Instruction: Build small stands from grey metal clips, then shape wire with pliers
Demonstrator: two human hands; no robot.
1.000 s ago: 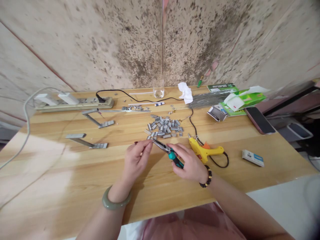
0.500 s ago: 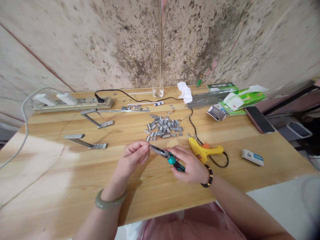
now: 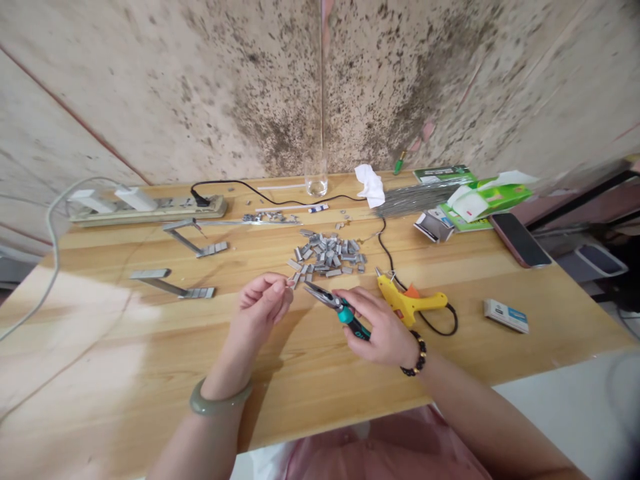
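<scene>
My right hand (image 3: 383, 327) is wrapped round the teal-and-black handles of needle-nose pliers (image 3: 325, 297). Their jaws point up-left and stand slightly apart, with nothing seen between them. Just left of the jaw tips, my left hand (image 3: 265, 300) is closed in a pinch. A thin, tiny bit pokes out at its fingertips, too small to name. Beyond both hands lies a pile of small grey metal staple-like pieces (image 3: 330, 252). Two bent grey shapes built of such pieces, a near one (image 3: 173, 285) and a far one (image 3: 193, 239), stand to the left.
A yellow glue gun (image 3: 410, 300) with a black cord lies beside my right hand. Farther back are a power strip (image 3: 150, 212), a glass (image 3: 316, 185), crumpled tissue (image 3: 370, 185) and a wire bundle (image 3: 420, 197). On the right are a phone (image 3: 520, 239) and a small box (image 3: 506, 316).
My left hand has drawn away to the left from the plier tips, leaving a gap. The plier jaws have parted slightly, and the pliers have stayed nearly in place.
</scene>
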